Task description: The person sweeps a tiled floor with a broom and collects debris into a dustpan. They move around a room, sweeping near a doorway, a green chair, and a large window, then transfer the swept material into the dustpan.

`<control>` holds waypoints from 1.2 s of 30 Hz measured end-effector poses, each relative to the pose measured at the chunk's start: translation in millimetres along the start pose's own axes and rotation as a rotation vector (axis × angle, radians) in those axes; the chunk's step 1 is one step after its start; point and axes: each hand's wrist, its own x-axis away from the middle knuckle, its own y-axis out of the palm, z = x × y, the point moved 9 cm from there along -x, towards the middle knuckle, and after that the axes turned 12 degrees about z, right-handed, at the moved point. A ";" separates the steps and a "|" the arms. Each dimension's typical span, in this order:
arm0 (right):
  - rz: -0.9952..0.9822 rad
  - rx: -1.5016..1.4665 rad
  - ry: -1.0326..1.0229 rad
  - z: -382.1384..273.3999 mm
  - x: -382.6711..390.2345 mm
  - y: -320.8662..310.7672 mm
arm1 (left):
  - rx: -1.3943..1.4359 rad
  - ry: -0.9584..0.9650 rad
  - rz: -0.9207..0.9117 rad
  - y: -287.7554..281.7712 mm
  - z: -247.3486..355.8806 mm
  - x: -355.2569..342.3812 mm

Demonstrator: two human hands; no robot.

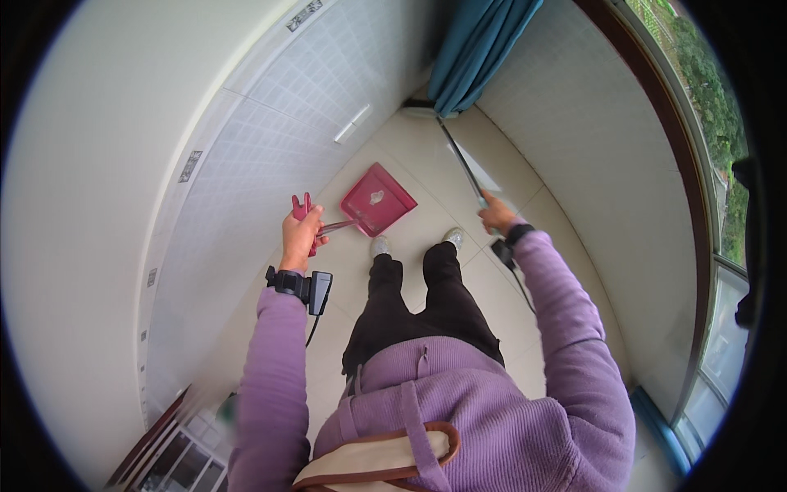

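My left hand point(302, 234) is wrapped round the red grip on the handle of a long-handled dustpan point(392, 205). The red pan is over the tiled floor just ahead of my feet, with a small pale clump point(376, 197) in it. Stretched out to the right, my right hand point(497, 213) is closed round the dark stick of a broom point(463, 157). That stick slants away to the far corner, where the broom's head is partly hidden by shadow and the curtain's lower end.
A blue-green curtain point(479, 53) hangs down into the far corner. Tiled wall point(270, 123) rises on the left, and a pale wall point(590, 139) below a window point(705, 90) on the right. Behind me at lower left stands a dark-red-edged frame point(156, 435).
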 end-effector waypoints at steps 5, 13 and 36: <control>-0.126 -0.506 0.277 22.1 64.4 -80.4 | 0.012 -0.001 -0.017 0.0 3.4 2.6; -0.035 -0.464 -0.018 -19.0 8.6 18.7 | 0.007 0.010 -0.005 -1.7 -2.5 1.3; -0.191 0.614 -0.221 -46.7 12.4 13.0 | 0.129 -0.127 0.174 -166.0 -48.4 123.7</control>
